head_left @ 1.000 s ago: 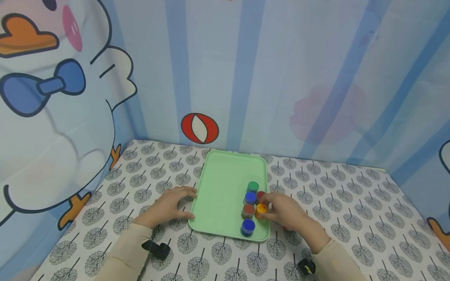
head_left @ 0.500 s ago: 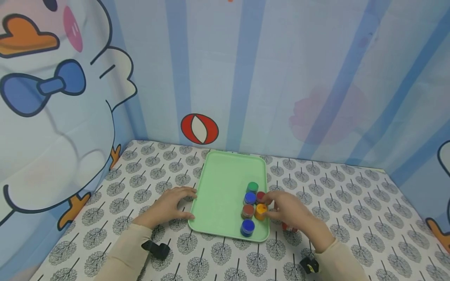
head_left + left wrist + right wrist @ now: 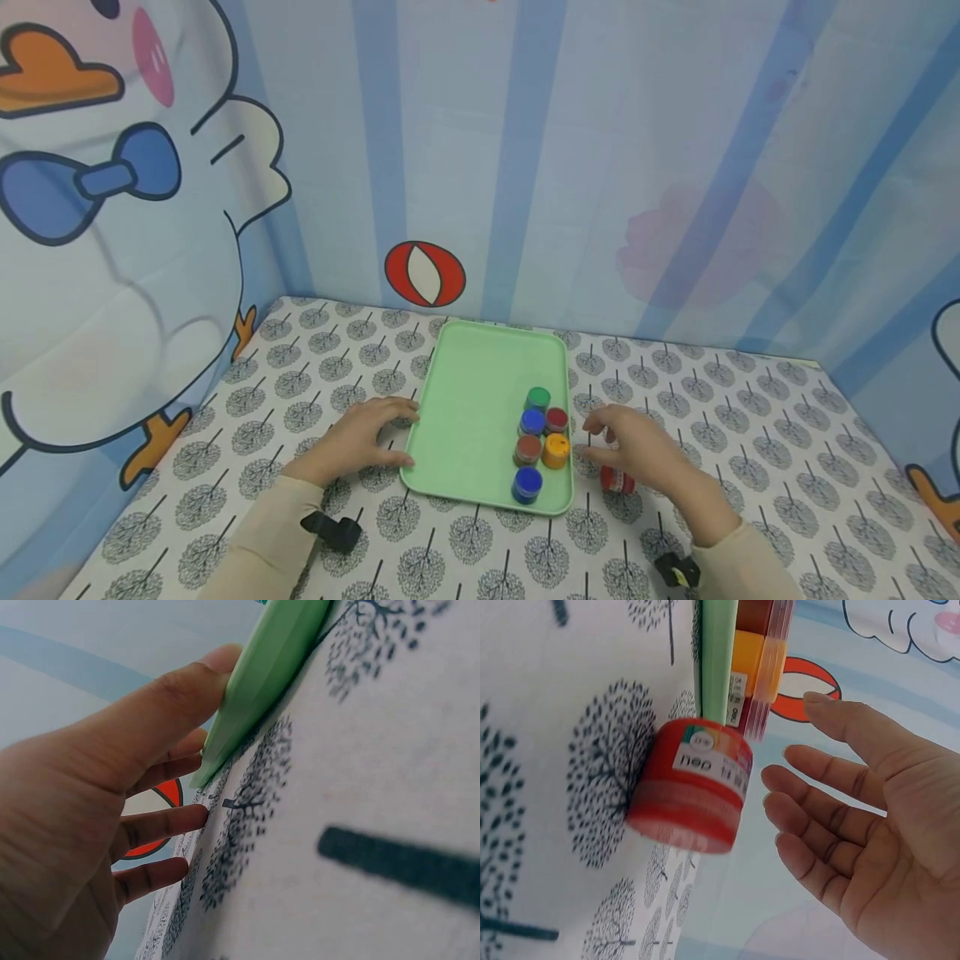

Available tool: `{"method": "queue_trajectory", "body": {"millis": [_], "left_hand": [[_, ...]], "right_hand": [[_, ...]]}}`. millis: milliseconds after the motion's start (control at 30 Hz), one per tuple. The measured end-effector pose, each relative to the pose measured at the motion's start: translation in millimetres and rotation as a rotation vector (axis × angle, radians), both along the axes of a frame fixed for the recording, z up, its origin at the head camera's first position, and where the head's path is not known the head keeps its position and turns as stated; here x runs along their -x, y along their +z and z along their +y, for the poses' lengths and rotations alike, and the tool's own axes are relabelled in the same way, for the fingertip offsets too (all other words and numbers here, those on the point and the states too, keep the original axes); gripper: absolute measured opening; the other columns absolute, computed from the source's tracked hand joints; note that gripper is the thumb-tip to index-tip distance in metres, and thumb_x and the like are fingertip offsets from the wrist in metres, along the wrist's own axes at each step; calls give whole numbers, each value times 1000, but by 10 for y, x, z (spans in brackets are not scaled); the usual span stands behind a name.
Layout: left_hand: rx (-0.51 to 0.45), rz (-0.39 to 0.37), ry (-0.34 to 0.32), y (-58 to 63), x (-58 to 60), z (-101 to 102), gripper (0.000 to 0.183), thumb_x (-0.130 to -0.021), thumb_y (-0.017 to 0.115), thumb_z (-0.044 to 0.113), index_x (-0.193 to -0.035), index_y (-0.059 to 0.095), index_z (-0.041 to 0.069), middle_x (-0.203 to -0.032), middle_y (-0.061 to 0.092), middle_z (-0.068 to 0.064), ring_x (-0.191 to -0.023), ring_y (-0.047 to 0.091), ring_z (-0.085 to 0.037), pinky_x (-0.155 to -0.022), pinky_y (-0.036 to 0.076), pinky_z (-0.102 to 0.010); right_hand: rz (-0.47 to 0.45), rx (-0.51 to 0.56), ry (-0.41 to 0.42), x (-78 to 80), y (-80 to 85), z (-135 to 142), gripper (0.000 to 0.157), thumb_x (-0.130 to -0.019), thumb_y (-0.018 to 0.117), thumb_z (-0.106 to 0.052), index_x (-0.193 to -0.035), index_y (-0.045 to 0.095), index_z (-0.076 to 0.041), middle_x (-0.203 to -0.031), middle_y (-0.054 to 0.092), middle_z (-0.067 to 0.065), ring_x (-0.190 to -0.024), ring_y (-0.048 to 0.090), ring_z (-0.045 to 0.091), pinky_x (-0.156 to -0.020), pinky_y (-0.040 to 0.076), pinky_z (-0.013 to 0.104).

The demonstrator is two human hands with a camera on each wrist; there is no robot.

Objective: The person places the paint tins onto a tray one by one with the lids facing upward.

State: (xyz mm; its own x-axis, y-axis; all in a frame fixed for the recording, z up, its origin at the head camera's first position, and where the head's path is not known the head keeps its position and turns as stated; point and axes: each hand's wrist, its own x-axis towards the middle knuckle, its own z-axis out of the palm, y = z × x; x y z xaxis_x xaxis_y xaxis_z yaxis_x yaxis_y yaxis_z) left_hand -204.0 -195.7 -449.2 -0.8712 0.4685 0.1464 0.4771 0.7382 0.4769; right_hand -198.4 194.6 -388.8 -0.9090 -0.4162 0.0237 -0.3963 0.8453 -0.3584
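Note:
A light green tray (image 3: 472, 383) lies on the patterned cloth, bearing several small paint jars along its right side. My left hand (image 3: 362, 437) touches the tray's left rim with thumb and fingertips, fingers spread and relaxed. On the tray, the orange-yellow jar (image 3: 556, 451) is nearest to my right hand (image 3: 633, 446), which hovers just beyond the right rim holding nothing. In the right wrist view its fingers are loosely bent beside a red paint jar (image 3: 694, 784) with a white label. That red jar stands on the cloth outside the tray, partly covered by the hand in the head view.
Beside the yellow jar are a dark red jar (image 3: 556, 419), a brownish-red jar (image 3: 528, 450) and a blue jar (image 3: 532, 422). A green jar (image 3: 538, 398) is farthest back; another blue jar (image 3: 527, 485) is by the near rim. A printed curtain (image 3: 465, 150) hangs behind the table.
My right hand has let go of the orange-yellow jar and drawn back to the right, off the tray. More of the red jar shows now. The left hand has stayed at the rim.

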Motion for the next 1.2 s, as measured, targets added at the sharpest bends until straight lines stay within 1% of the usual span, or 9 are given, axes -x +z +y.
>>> {"method": "queue_trajectory", "body": {"millis": [100, 233, 467, 633, 700, 867, 933, 1067, 1200], "left_hand": [[1, -1, 0, -7, 2, -2, 61, -70, 81, 41, -122, 62, 14, -139, 56, -6, -131, 49, -32, -109, 33, -63], [-6, -4, -3, -12, 9, -7, 61, -71, 81, 41, -122, 62, 14, -139, 56, -6, -131, 49, -32, -109, 33, -63], [-12, -4, -4, -7, 1, -6, 61, -71, 81, 40, -122, 62, 14, -139, 56, -6, -130, 50, -32, -109, 33, -63], [-5, -6, -4, -6, -2, -7, 61, -71, 80, 40, -123, 62, 14, -139, 55, -7, -131, 49, -32, -109, 33, -63], [0, -4, -3, -1, -3, -12, 60, -72, 80, 40, -123, 62, 14, -139, 55, -7, -131, 49, -32, -109, 33, -63], [-3, 3, 0, 20, -7, -12, 60, -71, 81, 39, -122, 62, 13, -139, 56, -7, -131, 49, -32, -109, 33, -63], [-4, 5, -1, 23, -8, -11, 60, -71, 81, 39, -122, 62, 13, -139, 56, -7, -131, 49, -32, -109, 33, -63], [-6, 3, -5, 18, -9, -5, 60, -71, 81, 39, -122, 62, 13, -139, 56, -7, -131, 49, -32, -109, 33, -63], [-7, 2, -5, 12, -12, 3, 61, -71, 81, 39, -122, 62, 13, -139, 56, -8, -131, 49, -32, -109, 33, -63]], "right_hand": [[-20, 1, -13, -21, 6, 42, 31, -80, 75, -27, -103, 69, -7, -99, 70, 6, -84, 62, 17, -74, 54, 34], [-16, -12, 7, -43, 6, 108, 31, -80, 75, -26, -103, 69, -5, -97, 69, 6, -84, 61, 17, -73, 53, 33], [-36, 10, 38, -88, -23, 246, 29, -80, 75, -25, -100, 70, -4, -94, 68, 6, -83, 60, 16, -70, 52, 28], [-41, -7, 50, -115, -56, 344, 25, -79, 76, -21, -98, 69, -6, -93, 67, 4, -80, 58, 13, -65, 50, 23], [-55, -9, 44, -122, -69, 370, 29, -77, 78, -21, -100, 68, -6, -95, 67, 3, -81, 58, 12, -65, 50, 23], [-96, -12, 7, -145, -119, 414, 42, -74, 81, -30, -105, 65, -8, -96, 66, 1, -83, 59, 12, -68, 51, 26], [-103, -19, 2, -154, -141, 424, 41, -73, 82, -29, -104, 65, -9, -92, 66, -2, -81, 59, 11, -67, 50, 26], [-101, -29, 1, -173, -177, 443, 36, -72, 82, -23, -100, 64, -10, -83, 63, -5, -75, 56, 8, -63, 48, 23], [-103, -29, -7, -189, -203, 463, 32, -72, 82, -21, -97, 64, -11, -81, 61, -7, -73, 54, 8, -62, 47, 23]]}}
